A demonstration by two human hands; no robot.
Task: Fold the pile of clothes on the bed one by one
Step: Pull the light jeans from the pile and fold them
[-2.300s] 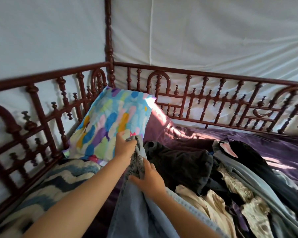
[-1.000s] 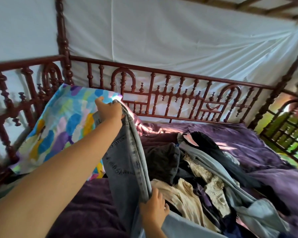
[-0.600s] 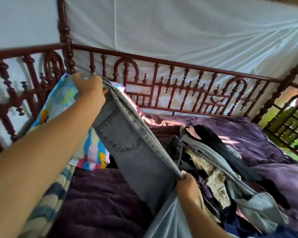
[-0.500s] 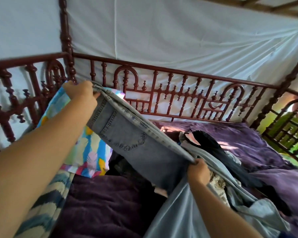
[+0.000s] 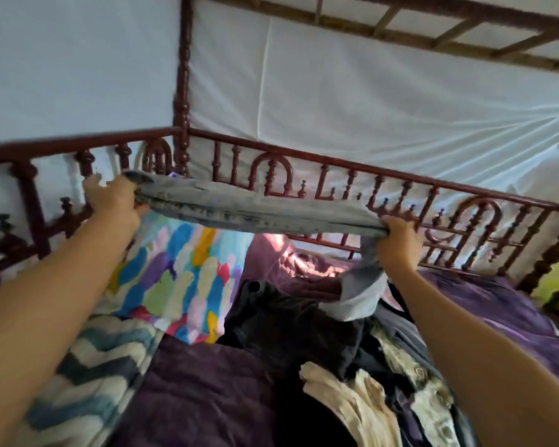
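A pair of light blue jeans (image 5: 255, 211) is stretched level in the air above the bed, seen nearly edge-on. My left hand (image 5: 115, 200) grips the waistband end at the left. My right hand (image 5: 399, 241) grips the legs further along at the right, and the rest of the legs hangs down below that hand. Under the jeans lies the pile of clothes (image 5: 346, 356): a dark garment, a cream one, patterned pieces and pale blue fabric, all on the purple bed cover (image 5: 200, 395).
A bright multicoloured pillow (image 5: 178, 272) leans against the carved dark red bed rail (image 5: 336, 169) at the left. A blue and white zigzag blanket (image 5: 88, 375) lies at the near left. White fabric hangs behind the rails.
Both hands have lifted the jeans and pulled them apart, so the jeans went from hanging slanted to stretched level. The right hand rose and moved right. The view tilted up.
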